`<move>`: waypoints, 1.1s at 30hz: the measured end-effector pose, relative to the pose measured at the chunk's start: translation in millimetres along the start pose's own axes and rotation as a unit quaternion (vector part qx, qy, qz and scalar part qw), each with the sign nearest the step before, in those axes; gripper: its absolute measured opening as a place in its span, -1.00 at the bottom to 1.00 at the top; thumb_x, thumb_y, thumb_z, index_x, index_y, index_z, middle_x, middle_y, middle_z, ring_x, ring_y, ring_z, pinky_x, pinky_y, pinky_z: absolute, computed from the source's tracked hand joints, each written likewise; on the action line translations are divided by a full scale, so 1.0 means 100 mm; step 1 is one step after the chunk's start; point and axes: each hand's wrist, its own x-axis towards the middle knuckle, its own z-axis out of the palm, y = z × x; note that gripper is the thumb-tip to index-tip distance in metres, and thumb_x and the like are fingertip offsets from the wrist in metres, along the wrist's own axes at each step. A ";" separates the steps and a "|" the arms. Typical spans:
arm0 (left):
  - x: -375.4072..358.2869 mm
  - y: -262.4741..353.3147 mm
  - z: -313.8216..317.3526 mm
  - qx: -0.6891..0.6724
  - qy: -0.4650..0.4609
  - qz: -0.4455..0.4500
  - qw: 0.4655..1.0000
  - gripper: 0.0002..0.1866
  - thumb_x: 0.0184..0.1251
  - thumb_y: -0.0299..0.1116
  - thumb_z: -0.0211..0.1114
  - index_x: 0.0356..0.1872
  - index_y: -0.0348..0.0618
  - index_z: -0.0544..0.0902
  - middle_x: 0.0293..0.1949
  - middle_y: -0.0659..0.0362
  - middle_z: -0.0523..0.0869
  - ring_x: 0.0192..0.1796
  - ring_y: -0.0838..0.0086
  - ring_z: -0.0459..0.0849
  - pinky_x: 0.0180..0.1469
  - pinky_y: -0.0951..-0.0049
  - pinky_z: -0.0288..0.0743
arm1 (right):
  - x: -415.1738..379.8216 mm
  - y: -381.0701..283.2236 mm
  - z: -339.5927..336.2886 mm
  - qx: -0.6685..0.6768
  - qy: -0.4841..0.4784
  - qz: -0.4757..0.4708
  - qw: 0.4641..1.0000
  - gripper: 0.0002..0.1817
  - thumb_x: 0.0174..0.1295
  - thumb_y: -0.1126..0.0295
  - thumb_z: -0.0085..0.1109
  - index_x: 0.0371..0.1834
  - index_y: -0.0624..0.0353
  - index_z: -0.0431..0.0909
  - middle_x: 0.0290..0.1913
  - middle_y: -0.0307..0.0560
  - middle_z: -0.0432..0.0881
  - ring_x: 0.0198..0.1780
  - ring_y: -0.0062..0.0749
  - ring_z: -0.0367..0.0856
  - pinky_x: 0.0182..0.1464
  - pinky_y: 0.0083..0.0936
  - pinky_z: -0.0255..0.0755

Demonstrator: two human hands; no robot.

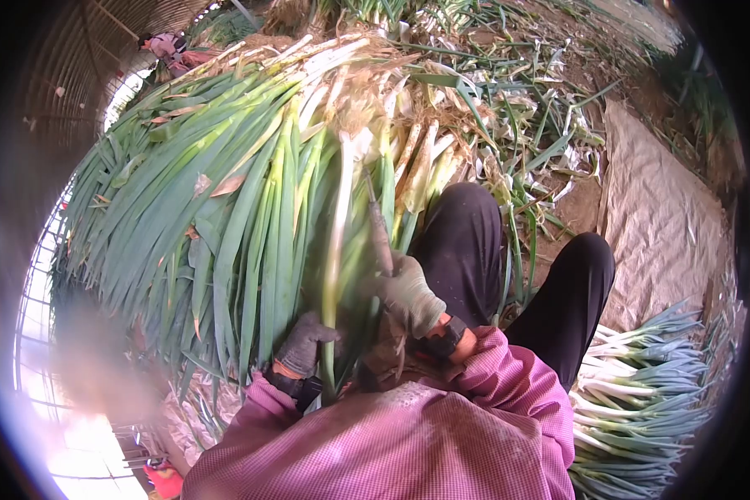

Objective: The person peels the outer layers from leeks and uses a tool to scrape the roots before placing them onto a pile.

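Note:
My left hand (304, 343), in a dark grey glove, is closed round the green lower part of a long green onion (334, 242). The onion stands out in front of me, its white root end pointing away and its roots blurred. My right hand (410, 293), in a pale grey-green glove, is wrapped round a slim tool that looks like a knife (378, 229), with a worn brownish handle. Its thin tip points away, just right of the onion's white stem. A large heap of green onions (200, 192) lies in front of me and to the left, leaves toward me.
Trimmed green onions (633, 408) lie in a neat pile at my right. Beyond my knees (467, 242) are loose peelings and leaves (550, 158) on the ground. A brown cloth sheet (662, 217) spreads at the right. Another person (168, 50) is at the far left.

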 end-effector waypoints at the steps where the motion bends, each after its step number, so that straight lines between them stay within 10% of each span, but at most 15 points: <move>1: 0.00 -0.01 -0.02 -0.010 -0.023 -0.008 1.000 -0.48 -0.02 -0.39 0.35 0.06 -0.29 0.53 -0.40 0.16 0.63 -0.43 0.40 0.63 -0.35 0.43 0.57 | -0.09 -0.13 0.01 -0.014 0.018 0.005 1.000 -0.59 -0.04 0.52 0.37 -0.08 0.37 0.51 -0.34 -0.27 0.57 -0.35 -0.55 0.53 -0.26 -0.59 0.46; 8: 0.21 0.23 0.54 0.129 -0.025 0.053 0.990 -0.51 0.08 -0.35 0.29 0.09 -0.28 0.53 -0.39 0.20 0.63 -0.37 0.48 0.61 -0.29 0.48 0.55 | -0.40 -0.11 -0.06 0.058 0.090 -0.057 0.993 -0.66 0.04 0.56 0.29 -0.09 0.29 0.46 -0.38 -0.24 0.55 -0.45 -0.56 0.51 -0.39 -0.61 0.45; 12: 0.69 0.26 0.86 0.438 0.008 0.299 0.848 -0.70 0.26 -0.41 0.19 0.00 -0.28 0.55 -0.27 0.17 0.66 -0.23 0.44 0.65 -0.24 0.43 0.52 | -0.52 -0.15 -0.06 0.124 0.191 -0.071 0.971 -0.67 0.05 0.57 0.28 -0.09 0.28 0.47 -0.37 -0.24 0.56 -0.43 -0.56 0.52 -0.33 -0.61 0.47; 14: 0.87 0.12 0.95 0.332 0.022 0.288 0.898 -0.79 0.30 -0.40 0.18 -0.11 -0.28 0.58 -0.29 0.14 0.65 -0.23 0.39 0.65 -0.28 0.39 0.50 | -0.59 -0.11 0.02 0.109 0.197 -0.059 0.972 -0.70 0.07 0.57 0.28 -0.10 0.28 0.48 -0.37 -0.24 0.56 -0.42 -0.55 0.52 -0.32 -0.61 0.47; 16: 1.09 -0.03 0.98 -0.070 0.004 0.062 0.996 -0.83 0.30 -0.40 0.19 -0.18 -0.28 0.58 -0.31 0.09 0.63 -0.25 0.31 0.65 -0.31 0.32 0.49 | -0.61 -0.11 0.03 0.109 0.179 -0.032 0.977 -0.72 0.08 0.58 0.27 -0.11 0.28 0.49 -0.36 -0.22 0.57 -0.39 -0.54 0.54 -0.29 -0.60 0.48; 18: 1.08 0.04 0.85 0.439 0.054 0.354 0.824 -0.84 0.24 -0.39 0.21 -0.24 -0.24 0.57 -0.33 0.07 0.60 -0.27 0.25 0.62 -0.29 0.27 0.48 | -0.64 -0.11 0.02 0.122 0.132 0.019 0.984 -0.72 0.08 0.60 0.27 -0.12 0.29 0.51 -0.34 -0.19 0.60 -0.33 -0.52 0.57 -0.24 -0.57 0.49; 20: 1.07 0.10 0.83 0.686 0.124 0.433 0.572 -0.85 0.17 -0.38 0.23 -0.27 -0.21 0.56 -0.34 0.07 0.57 -0.27 0.22 0.60 -0.25 0.24 0.48 | -0.67 -0.11 0.04 0.110 0.098 0.076 0.986 -0.70 0.06 0.62 0.29 -0.11 0.30 0.52 -0.33 -0.17 0.61 -0.26 -0.50 0.60 -0.20 -0.54 0.50; 22: 1.00 0.24 0.94 0.762 0.226 0.375 0.477 -0.84 0.11 -0.38 0.23 -0.29 -0.18 0.55 -0.34 0.07 0.56 -0.26 0.23 0.59 -0.20 0.23 0.48 | -0.66 0.00 0.05 0.086 0.039 0.098 0.991 -0.65 0.10 0.59 0.25 -0.03 0.35 0.47 -0.26 -0.07 0.62 -0.26 -0.37 0.62 -0.21 -0.46 0.52; 25: 1.17 0.16 0.82 0.711 0.246 0.400 0.523 -0.80 0.04 -0.35 0.28 -0.31 -0.19 0.54 -0.31 0.06 0.58 -0.20 0.19 0.59 -0.13 0.26 0.46 | -0.75 -0.04 0.10 0.089 0.009 0.106 0.990 -0.65 0.12 0.60 0.22 0.00 0.37 0.45 -0.24 -0.02 0.61 -0.27 -0.31 0.63 -0.23 -0.41 0.54; 28: 1.23 0.15 0.80 0.775 0.229 0.374 0.456 -0.79 0.07 -0.32 0.31 -0.33 -0.19 0.54 -0.34 0.00 0.61 -0.23 0.16 0.64 -0.13 0.21 0.51 | -0.80 -0.06 0.08 0.076 0.018 0.106 0.991 -0.66 0.13 0.63 0.20 0.00 0.37 0.45 -0.23 -0.01 0.61 -0.27 -0.30 0.63 -0.22 -0.39 0.55; 33: 1.24 0.37 0.86 0.755 0.172 0.114 0.623 -0.72 0.07 -0.23 0.35 -0.29 -0.21 0.66 -0.33 -0.13 0.71 -0.33 0.10 0.72 -0.19 0.14 0.58 | -0.99 -0.23 0.04 0.074 0.019 0.117 0.990 -0.61 0.13 0.65 0.16 0.08 0.39 0.42 -0.22 -0.01 0.62 -0.28 -0.28 0.65 -0.21 -0.40 0.56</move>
